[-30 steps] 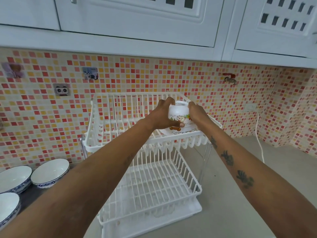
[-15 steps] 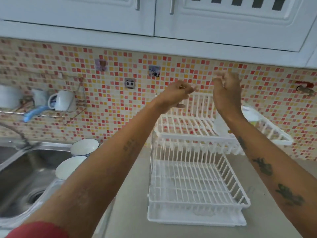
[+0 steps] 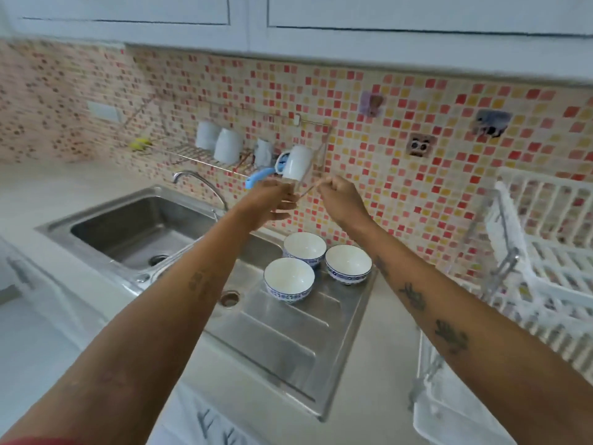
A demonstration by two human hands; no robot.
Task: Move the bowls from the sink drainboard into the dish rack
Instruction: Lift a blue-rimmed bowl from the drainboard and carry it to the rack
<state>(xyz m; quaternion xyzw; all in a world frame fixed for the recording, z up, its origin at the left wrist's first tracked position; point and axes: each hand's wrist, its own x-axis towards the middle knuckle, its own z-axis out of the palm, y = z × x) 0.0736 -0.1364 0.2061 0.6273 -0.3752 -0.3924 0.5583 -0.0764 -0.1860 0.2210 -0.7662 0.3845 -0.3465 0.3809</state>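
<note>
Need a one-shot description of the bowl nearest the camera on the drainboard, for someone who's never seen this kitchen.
Find the steel sink; to its right is the ribbed drainboard, where three white bowls with blue patterned bands sit in a cluster. The target bowl is the front-left one, closest to the small round drain hole. Unlike the back bowl and right bowl, it sits farthest from the tiled wall.

White mugs (image 3: pixel 298 162) hang on a wall rail (image 3: pixel 205 154) at twelve o'clock, against the mosaic tiles (image 3: pixel 401 175). A curved faucet (image 3: pixel 200 184) stands at ten o'clock above the steel basin (image 3: pixel 134 229). White cabinets (image 3: pixel 321 14) run overhead.
</note>
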